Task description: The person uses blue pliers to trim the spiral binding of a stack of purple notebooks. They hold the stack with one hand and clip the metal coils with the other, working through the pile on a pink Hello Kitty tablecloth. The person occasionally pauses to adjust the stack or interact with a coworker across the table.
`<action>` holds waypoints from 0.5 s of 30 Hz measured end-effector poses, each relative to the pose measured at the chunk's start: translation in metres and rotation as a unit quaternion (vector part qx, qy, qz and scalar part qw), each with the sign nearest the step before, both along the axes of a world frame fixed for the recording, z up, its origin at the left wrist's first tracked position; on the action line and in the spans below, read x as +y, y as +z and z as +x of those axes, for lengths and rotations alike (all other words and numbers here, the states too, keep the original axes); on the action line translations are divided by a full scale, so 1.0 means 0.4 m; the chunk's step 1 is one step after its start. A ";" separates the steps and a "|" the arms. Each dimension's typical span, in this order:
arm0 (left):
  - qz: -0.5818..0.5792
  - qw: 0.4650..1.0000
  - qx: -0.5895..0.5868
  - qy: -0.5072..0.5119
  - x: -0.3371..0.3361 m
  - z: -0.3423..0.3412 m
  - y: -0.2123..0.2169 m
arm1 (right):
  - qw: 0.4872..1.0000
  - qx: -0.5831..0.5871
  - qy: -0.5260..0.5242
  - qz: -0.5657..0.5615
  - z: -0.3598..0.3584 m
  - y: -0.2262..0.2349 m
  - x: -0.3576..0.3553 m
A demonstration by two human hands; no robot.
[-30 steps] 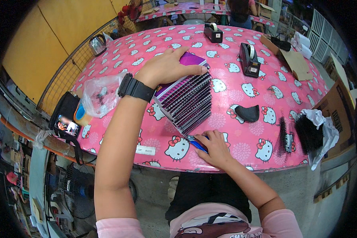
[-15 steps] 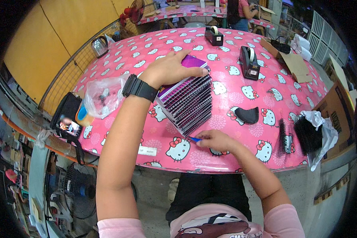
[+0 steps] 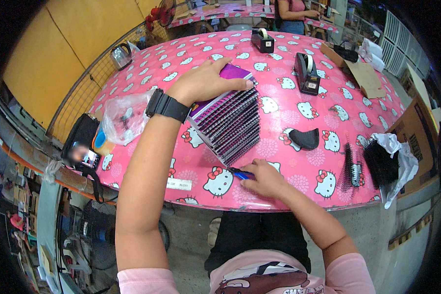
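Observation:
A stack of spiral-bound notebooks (image 3: 232, 125) with purple covers stands on the pink patterned table, its black coils facing me. My left hand (image 3: 208, 82) lies over the top of the stack, thumb stretched along the coil edge and fingers spread on the purple cover. Down at the stack's bottom corner, my right hand (image 3: 265, 179) is closed round small blue-handled pliers (image 3: 243, 174). Their dark tip is at the end of the lowest coils; whether it grips the wire I cannot tell.
Right of the stack lie a curved black pad (image 3: 305, 139), loose black coils (image 3: 353, 169) and more coils (image 3: 379, 164) in plastic. Two tape dispensers (image 3: 307, 76) stand farther back. At left are a plastic bag (image 3: 127, 117), a black pouch (image 3: 83, 132) and a kettle (image 3: 121, 56). Another person (image 3: 293, 17) stands beyond.
My right hand has turned and risen slightly against the stack's corner, and more of the blue pliers shows. My left hand keeps its place on the stack.

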State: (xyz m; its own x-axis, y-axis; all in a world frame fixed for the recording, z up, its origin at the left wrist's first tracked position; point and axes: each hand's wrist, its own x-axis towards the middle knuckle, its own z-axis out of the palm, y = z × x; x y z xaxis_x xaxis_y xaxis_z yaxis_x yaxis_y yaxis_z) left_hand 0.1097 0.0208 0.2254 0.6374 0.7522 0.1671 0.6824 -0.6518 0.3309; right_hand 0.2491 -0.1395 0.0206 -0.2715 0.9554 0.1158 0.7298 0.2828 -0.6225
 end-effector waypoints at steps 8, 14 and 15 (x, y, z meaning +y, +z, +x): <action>-0.025 1.000 -0.010 -0.001 0.006 0.005 0.000 | 0.824 0.255 0.059 -0.503 0.085 0.039 0.154; -0.062 0.984 -0.150 -0.077 0.049 -0.025 0.005 | 0.980 -0.182 -0.002 -0.075 0.047 0.070 0.036; -0.098 0.968 -0.222 -0.065 0.058 -0.049 0.026 | 0.977 -0.200 -0.056 -0.058 0.065 0.082 0.009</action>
State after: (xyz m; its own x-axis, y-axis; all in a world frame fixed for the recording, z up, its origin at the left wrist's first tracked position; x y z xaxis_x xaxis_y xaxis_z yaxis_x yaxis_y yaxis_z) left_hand 0.0900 0.0442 0.2357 0.6265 0.7160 0.3079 0.3620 -0.6172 0.6986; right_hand 0.2752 -0.1360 0.0533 -0.1664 0.9821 -0.0879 0.9432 0.1325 -0.3045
